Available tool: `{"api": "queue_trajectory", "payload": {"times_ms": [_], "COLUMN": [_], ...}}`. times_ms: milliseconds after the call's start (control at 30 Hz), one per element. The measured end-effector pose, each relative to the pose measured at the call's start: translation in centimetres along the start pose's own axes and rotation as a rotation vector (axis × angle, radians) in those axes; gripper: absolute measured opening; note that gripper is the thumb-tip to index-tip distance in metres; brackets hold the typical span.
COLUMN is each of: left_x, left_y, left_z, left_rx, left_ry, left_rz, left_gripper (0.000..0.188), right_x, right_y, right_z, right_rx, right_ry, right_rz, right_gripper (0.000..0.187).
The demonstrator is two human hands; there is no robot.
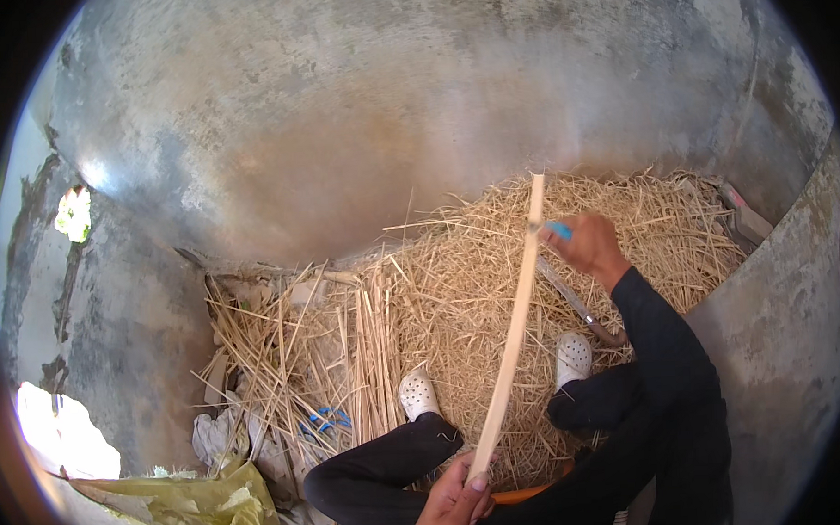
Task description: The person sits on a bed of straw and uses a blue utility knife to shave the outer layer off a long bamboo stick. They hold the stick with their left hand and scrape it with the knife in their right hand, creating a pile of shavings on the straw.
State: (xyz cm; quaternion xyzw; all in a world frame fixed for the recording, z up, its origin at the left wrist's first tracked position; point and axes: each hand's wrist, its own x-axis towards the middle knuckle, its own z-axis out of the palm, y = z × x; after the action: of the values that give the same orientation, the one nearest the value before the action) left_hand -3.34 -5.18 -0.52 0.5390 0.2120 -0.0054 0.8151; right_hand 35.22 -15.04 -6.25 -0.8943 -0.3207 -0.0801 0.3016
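A long, pale bamboo strip [508,352] runs from near my lap up to the far wall. My left hand [451,502] is closed around its near end, thumb on top. Toward the far end, my right hand [586,247] is closed on a small blue object [558,230], which meets the strip's right edge near a darker node. Most of that object is hidden by my fingers, so its kind is unclear. Just below my right hand, a long-bladed knife [569,294] with a brown handle lies on the shavings.
Bamboo shavings [458,289] cover the floor. Thin split strips [372,357] lie piled at left, with a blue item [326,421] among them. Concrete walls [387,106] enclose the space. Yellowish plastic sheeting [197,502] lies lower left. My white clogs [417,392] rest on the shavings.
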Motion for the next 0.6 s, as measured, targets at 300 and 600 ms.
{"api": "queue_trajectory", "payload": {"times_ms": [300,600], "left_x": [-0.4,2.4], "left_y": [1.0,2.0], "left_z": [1.8,-1.8], "left_rx": [0.091,-0.28], "left_ry": [-0.002,-0.07], "left_rz": [-0.047,-0.019], "left_gripper": [0.038,0.032], "right_x": [2.4,-7.3], "right_y": [9.9,-10.1], "right_z": [-2.5,-0.6], "right_rx": [0.024,0.148], "right_ry": [0.142,-0.158], "right_rz": [0.545,-0.537], "right_gripper": [0.081,0.063]}}
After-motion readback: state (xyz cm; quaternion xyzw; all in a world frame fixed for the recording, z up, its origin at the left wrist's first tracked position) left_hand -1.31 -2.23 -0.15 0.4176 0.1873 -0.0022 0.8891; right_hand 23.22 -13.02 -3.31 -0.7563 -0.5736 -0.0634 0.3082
